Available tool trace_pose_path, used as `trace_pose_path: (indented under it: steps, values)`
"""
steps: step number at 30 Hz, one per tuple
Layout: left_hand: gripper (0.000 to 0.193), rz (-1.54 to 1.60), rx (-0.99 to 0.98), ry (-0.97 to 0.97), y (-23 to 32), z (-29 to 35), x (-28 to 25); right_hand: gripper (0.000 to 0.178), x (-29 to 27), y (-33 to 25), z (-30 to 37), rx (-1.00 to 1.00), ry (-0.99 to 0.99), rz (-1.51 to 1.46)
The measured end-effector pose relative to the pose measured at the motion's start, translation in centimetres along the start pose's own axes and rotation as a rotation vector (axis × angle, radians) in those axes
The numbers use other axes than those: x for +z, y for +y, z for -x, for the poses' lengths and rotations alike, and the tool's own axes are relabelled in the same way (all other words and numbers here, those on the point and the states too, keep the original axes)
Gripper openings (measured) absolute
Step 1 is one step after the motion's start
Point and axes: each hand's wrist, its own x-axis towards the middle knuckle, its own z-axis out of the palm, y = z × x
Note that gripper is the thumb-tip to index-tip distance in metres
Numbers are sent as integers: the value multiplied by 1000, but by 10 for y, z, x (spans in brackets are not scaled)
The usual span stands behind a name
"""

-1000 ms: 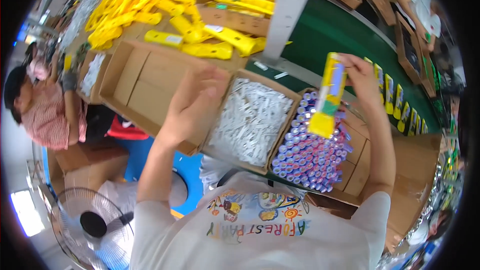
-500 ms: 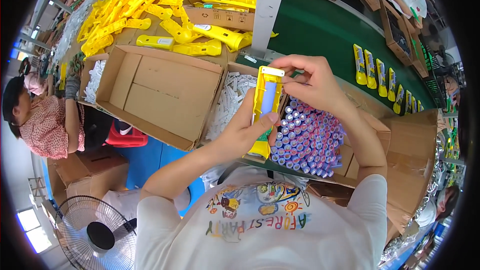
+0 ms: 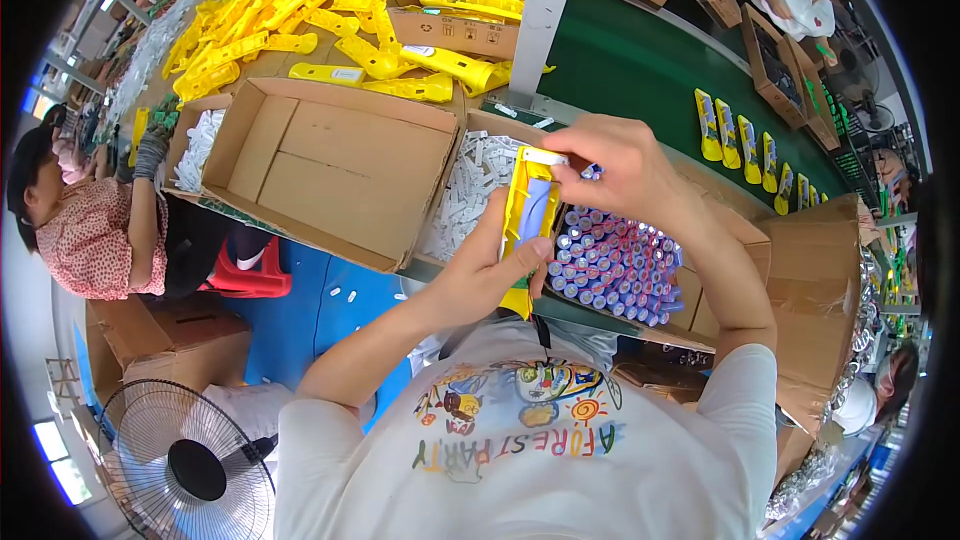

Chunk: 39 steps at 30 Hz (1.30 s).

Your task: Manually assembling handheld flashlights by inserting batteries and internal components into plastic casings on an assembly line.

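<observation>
My left hand (image 3: pixel 490 265) grips a long yellow plastic shell (image 3: pixel 516 202), held upright with its hollow side toward me. Inside the shell lies a purple cylindrical battery (image 3: pixel 537 208), slightly slanted, and my left thumb presses near its lower end. A white end piece (image 3: pixel 541 156) caps the shell's top. My right hand (image 3: pixel 632 168) is closed at that top end, thumb and fingers bent against the upper right edge. What its fingertips pinch is hidden. A small purple and white bit (image 3: pixel 593 172) shows under those fingers; I cannot tell whether it is held.
Many upright batteries (image 3: pixel 615 270) fill a box at right; small white parts (image 3: pixel 470 185) lie in another. A cardboard tray (image 3: pixel 330 175) stands at left. Yellow shells (image 3: pixel 240 30) are heaped beyond. Finished-looking units (image 3: pixel 748 145) line a green belt (image 3: pixel 640 60). A co-worker (image 3: pixel 95 240) sits at left.
My right hand's fingers have moved from a thin dark strand beside the shell's top to close against the top itself. The battery now looks more slanted. The whole view has shifted slightly.
</observation>
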Motion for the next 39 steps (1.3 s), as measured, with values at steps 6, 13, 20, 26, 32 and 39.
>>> trace_pose_path:
  steps: [6,13,20,26,32,39]
  values:
    - [41,271,-33,-142,-1,12,0,21,-10,-7,7,-323,-4,240]
    - [50,291,-14,-122,-11,12,3,25,7,-18,14,372,-6,-493]
    - [51,317,25,-51,-18,-3,14,16,18,4,15,465,20,-460]
    - [40,-196,28,352,45,-28,-75,20,-109,198,25,471,553,193]
    - [28,-1670,-89,732,88,-93,-339,19,-217,492,132,566,-47,1024]
    - [60,-1867,-648,-35,103,-127,-375,22,-172,328,84,440,70,819]
